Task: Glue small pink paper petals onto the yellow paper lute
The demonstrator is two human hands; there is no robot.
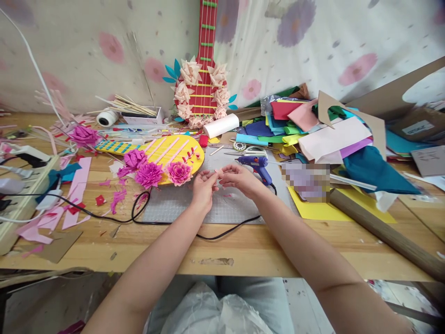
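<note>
Above a grey gridded cutting mat, my left hand and my right hand meet fingertip to fingertip. Both pinch a small pale pink piece, apparently paper, mostly covered by the fingers. Left of my hands lies a yellow paper-craft instrument with pink strips and pink paper flowers along its near edge. A blue glue gun rests just beyond my right hand, its black cord looping across the mat and table.
A red instrument with pale flowers stands against the curtain. Coloured paper is heaped at the back right, and a brown tube lies at the right. A power strip and pink scraps are on the left.
</note>
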